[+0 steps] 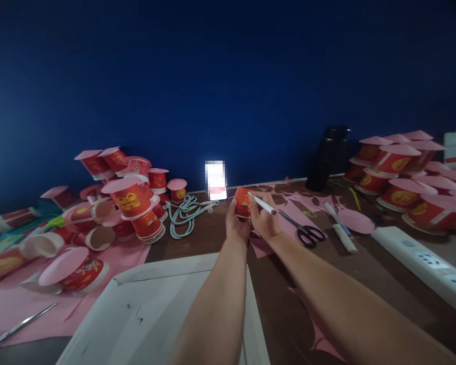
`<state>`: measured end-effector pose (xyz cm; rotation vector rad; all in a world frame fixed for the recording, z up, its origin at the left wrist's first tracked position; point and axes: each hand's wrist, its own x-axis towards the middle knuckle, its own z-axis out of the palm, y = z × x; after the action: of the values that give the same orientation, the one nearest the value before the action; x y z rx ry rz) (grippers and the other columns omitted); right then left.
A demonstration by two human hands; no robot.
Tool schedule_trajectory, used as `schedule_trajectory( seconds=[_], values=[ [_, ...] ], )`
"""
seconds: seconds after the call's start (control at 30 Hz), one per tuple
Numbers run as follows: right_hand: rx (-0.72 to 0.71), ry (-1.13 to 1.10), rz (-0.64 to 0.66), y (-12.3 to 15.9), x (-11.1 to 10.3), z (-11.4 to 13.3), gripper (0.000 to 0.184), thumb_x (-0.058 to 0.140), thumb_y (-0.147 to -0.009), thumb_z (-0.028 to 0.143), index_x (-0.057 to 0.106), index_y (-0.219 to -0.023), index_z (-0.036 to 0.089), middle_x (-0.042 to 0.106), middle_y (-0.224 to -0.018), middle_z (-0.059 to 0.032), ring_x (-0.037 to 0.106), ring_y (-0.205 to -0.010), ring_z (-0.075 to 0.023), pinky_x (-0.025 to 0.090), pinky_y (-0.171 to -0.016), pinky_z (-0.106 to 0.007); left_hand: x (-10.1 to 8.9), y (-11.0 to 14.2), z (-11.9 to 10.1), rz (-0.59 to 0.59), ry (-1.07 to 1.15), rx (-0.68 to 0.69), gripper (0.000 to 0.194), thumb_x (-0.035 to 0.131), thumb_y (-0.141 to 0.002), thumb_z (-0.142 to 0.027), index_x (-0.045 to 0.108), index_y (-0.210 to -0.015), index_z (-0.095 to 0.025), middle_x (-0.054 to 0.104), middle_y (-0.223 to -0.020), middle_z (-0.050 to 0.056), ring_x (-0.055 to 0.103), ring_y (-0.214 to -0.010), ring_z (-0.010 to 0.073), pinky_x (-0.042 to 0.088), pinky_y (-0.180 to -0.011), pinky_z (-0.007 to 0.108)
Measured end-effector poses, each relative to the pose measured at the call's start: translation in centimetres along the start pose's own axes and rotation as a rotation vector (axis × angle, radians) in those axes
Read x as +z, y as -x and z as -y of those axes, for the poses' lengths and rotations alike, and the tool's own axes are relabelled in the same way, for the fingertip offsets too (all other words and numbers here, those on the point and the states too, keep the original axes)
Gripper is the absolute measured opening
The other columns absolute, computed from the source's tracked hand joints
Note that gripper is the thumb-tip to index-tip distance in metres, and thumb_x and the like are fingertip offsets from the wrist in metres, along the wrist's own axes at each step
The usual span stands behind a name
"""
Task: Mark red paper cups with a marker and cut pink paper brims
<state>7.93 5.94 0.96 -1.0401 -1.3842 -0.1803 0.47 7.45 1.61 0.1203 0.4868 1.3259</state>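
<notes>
A red paper cup [242, 198] with gold print is gripped in my left hand [237, 223], above the brown table. My right hand [265, 220] has its fingers closed round a white pen [264, 204], whose tip end meets the cup's side. Whether the pen tip touches the cup or hovers just over it, I cannot tell. Just right of my hands lie black-handled scissors [309, 235] on pink paper scraps [294, 213]. A round pink paper disc [356, 221] rests farther right, near a white utility-knife-like tool [344, 237].
Red cups with pink discs [131, 200] crowd the left, and more are stacked at the right [399, 157]. A lit phone [217, 181] leans on the blue wall beside a coiled cable [182, 223]. A black flask [325, 159], a power strip [421, 261] and a white board [137, 319] surround the workspace.
</notes>
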Motion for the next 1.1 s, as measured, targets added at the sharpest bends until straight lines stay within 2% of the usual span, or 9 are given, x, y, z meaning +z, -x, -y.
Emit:
schedule_trajectory(
  seconds=[0.43, 0.73, 1.1],
  values=[
    [-0.01, -0.002, 0.024, 0.01, 0.03, 0.22, 0.016, 0.049, -0.091, 0.03, 0.056, -0.101, 0.02, 0.062, -0.093, -0.008, 0.061, -0.087, -0.0195, 0.053, -0.079, -0.036, -0.4, -0.41, 0.23, 0.008, -0.088, 0.035, 0.014, 0.058, -0.078, -0.028, 0.065, -0.082, -0.016, 0.066, -0.078, 0.004, 0.064, -0.076, 0.0145, 0.05, -0.074, 0.025],
    [-0.002, -0.009, 0.0, 0.02, -0.08, 0.07, 0.015, 0.05, -0.09, 0.029, 0.057, -0.099, 0.02, 0.062, -0.093, -0.008, 0.061, -0.087, -0.0198, 0.053, -0.078, -0.036, -0.18, -0.13, -0.03, 0.002, 0.04, 0.014, 0.015, 0.057, -0.081, -0.025, 0.064, -0.086, -0.013, 0.067, -0.08, 0.006, 0.065, -0.074, 0.0144, 0.051, -0.078, 0.027],
    [0.03, -0.023, -0.009, -0.13, -0.16, 0.06, 0.014, 0.051, -0.089, 0.027, 0.056, -0.1, 0.019, 0.063, -0.095, -0.008, 0.061, -0.089, -0.0196, 0.053, -0.079, -0.036, -0.19, -0.36, 0.0, 0.013, 0.015, 0.004, 0.016, 0.057, -0.08, -0.025, 0.063, -0.089, -0.013, 0.068, -0.084, 0.007, 0.066, -0.079, 0.0156, 0.052, -0.081, 0.029]
  ],
)
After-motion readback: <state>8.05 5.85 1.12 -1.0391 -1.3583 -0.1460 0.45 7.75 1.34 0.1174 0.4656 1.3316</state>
